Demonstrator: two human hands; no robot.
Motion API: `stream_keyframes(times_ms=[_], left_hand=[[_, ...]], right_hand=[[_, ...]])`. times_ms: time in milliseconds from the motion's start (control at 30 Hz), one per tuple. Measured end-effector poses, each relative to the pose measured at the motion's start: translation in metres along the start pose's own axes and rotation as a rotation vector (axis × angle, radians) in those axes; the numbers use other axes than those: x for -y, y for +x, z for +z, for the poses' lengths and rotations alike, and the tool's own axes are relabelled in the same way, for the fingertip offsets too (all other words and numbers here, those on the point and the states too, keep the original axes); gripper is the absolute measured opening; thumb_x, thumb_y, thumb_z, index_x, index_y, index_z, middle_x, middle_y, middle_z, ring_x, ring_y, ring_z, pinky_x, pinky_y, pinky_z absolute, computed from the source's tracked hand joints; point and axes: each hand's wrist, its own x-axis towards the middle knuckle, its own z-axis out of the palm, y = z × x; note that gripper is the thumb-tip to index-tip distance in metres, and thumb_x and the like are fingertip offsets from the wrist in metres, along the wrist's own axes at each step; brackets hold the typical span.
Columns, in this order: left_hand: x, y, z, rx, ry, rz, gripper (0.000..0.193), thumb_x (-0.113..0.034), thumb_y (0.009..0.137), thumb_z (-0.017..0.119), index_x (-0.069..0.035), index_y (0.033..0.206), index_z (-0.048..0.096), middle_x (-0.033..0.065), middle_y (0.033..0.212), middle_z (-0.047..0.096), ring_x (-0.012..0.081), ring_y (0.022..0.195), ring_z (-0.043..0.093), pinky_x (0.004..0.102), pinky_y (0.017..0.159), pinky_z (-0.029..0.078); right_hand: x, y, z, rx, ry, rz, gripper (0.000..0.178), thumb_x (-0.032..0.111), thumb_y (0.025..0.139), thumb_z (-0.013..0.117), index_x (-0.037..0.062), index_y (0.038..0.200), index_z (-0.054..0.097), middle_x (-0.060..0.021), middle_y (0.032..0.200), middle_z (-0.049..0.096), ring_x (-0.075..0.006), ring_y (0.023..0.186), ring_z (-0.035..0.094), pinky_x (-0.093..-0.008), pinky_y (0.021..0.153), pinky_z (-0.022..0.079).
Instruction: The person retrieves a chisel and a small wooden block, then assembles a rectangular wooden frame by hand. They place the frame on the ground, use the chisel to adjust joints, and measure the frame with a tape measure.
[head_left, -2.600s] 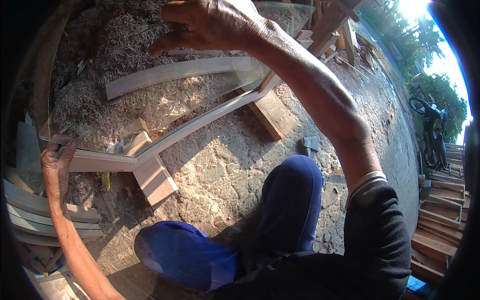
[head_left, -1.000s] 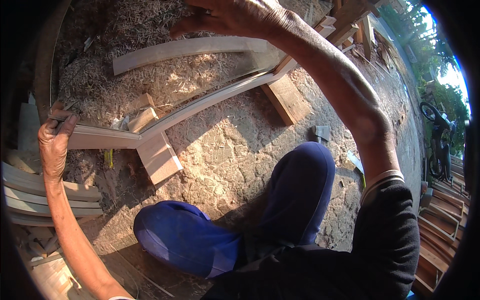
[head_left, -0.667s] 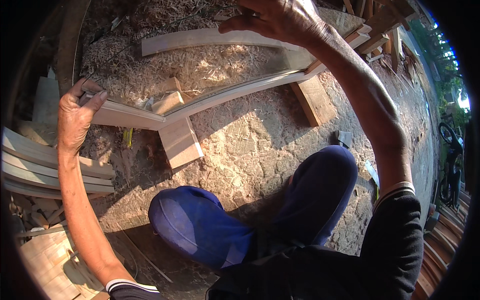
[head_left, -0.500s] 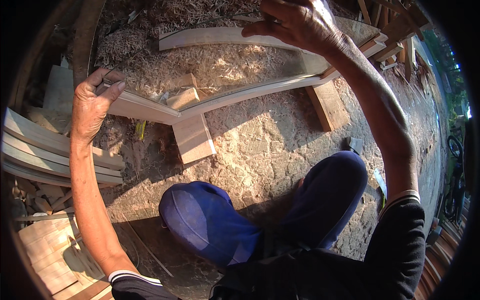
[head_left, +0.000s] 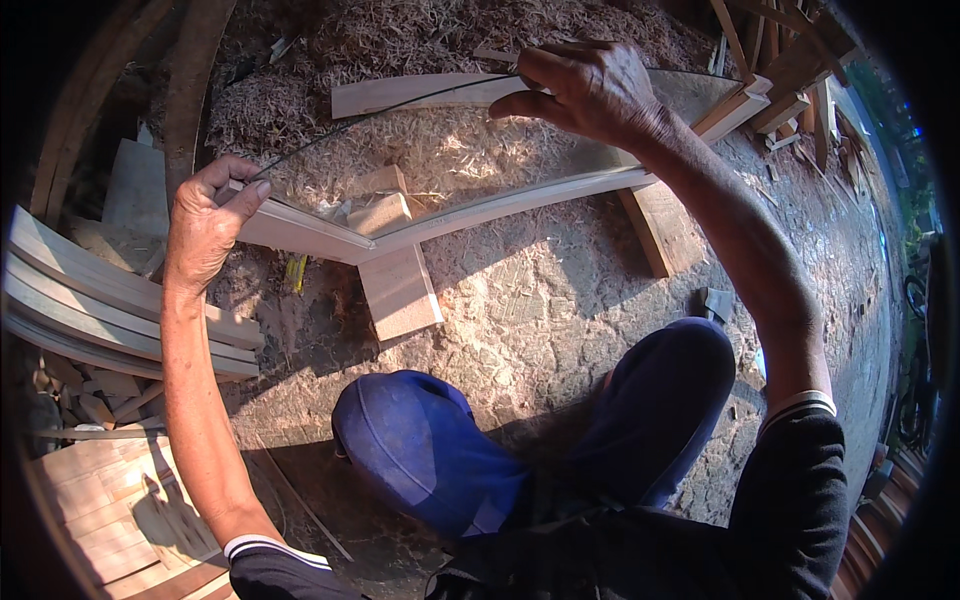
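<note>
A clear pane (head_left: 480, 160), apparently glass, with a thin dark curved far edge, spans between my hands. It lies over or just above a pale wooden frame (head_left: 520, 205) with an angled joint. My left hand (head_left: 205, 220) is closed, thumb and fingers pinching the pane's left tip right at the frame's left end. My right hand (head_left: 590, 90) grips the far edge between thumb and bent fingers. Under the frame lie two wood blocks, one at the joint (head_left: 400, 295) and one farther right (head_left: 665, 225). Whether the pane rests in the frame I cannot tell.
Beyond the frame, wood shavings (head_left: 320, 40) cover the ground, with a curved pale board (head_left: 420, 93) on them. Curved wood pieces (head_left: 130, 305) are stacked at left, and offcuts (head_left: 790, 80) at far right. My bent knees (head_left: 410, 440) are close in front.
The pane's dark far edge has come down toward the frame, now reaching my left fingertips. My right hand has lowered slightly; my left hand appears a little farther right.
</note>
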Motion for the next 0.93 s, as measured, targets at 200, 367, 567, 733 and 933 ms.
stream_keyframes(times_ms=[200, 367, 567, 733, 933], left_hand=[[0.015, -0.002, -0.013, -0.083, -0.556, 0.060, 0.064, -0.060, 0.096, 0.059, 0.000, 0.117, 0.065, 0.0121, 0.125, 0.066, 0.0128, 0.102, 0.061, 0.0284, 0.084, 0.053], [0.041, 0.004, -0.002, -0.318, -0.795, -0.047, 0.090, -0.077, 0.097, 0.032, 0.003, 0.128, 0.057, 0.0170, 0.130, 0.064, 0.0209, 0.110, 0.061, 0.0349, 0.104, 0.046], [0.032, 0.010, 0.026, -0.277, -0.877, -0.147, 0.094, -0.082, 0.093, 0.031, 0.003, 0.112, 0.063, 0.0170, 0.106, 0.069, 0.0209, 0.097, 0.064, 0.0334, 0.093, 0.050], [0.037, 0.002, 0.031, -0.502, -0.777, -0.149, 0.082, -0.082, 0.092, 0.039, -0.003, 0.080, 0.061, 0.0091, 0.072, 0.064, 0.0178, 0.073, 0.062, 0.0307, 0.076, 0.050], [0.035, 0.047, 0.064, -0.606, -0.807, -0.093, 0.066, -0.065, 0.098, 0.050, -0.003, 0.080, 0.063, 0.0087, 0.077, 0.060, 0.0173, 0.086, 0.060, 0.0347, 0.079, 0.049]], right_hand=[[0.010, 0.010, -0.009, -0.010, 0.072, 0.037, 0.047, 0.060, 0.087, 0.067, 0.0158, 0.078, 0.054, 0.0019, 0.063, 0.060, -0.0116, 0.053, 0.063, -0.0323, 0.044, 0.049], [0.014, 0.009, -0.019, 0.011, 0.107, 0.087, 0.047, 0.059, 0.087, 0.068, 0.0159, 0.075, 0.053, 0.0016, 0.063, 0.059, -0.0114, 0.051, 0.060, -0.0332, 0.043, 0.047], [0.018, 0.007, -0.017, 0.029, 0.104, 0.112, 0.047, 0.058, 0.084, 0.071, 0.0149, 0.075, 0.054, 0.0008, 0.063, 0.061, -0.0120, 0.052, 0.062, -0.0331, 0.045, 0.049], [0.020, 0.009, -0.021, 0.023, 0.144, 0.120, 0.046, 0.057, 0.085, 0.070, 0.0147, 0.076, 0.056, 0.0012, 0.064, 0.063, -0.0123, 0.053, 0.063, -0.0334, 0.045, 0.050], [0.016, 0.003, -0.022, 0.013, 0.125, 0.150, 0.050, 0.063, 0.085, 0.068, 0.0141, 0.084, 0.056, 0.0013, 0.064, 0.059, -0.0156, 0.055, 0.062, -0.0338, 0.046, 0.048]])
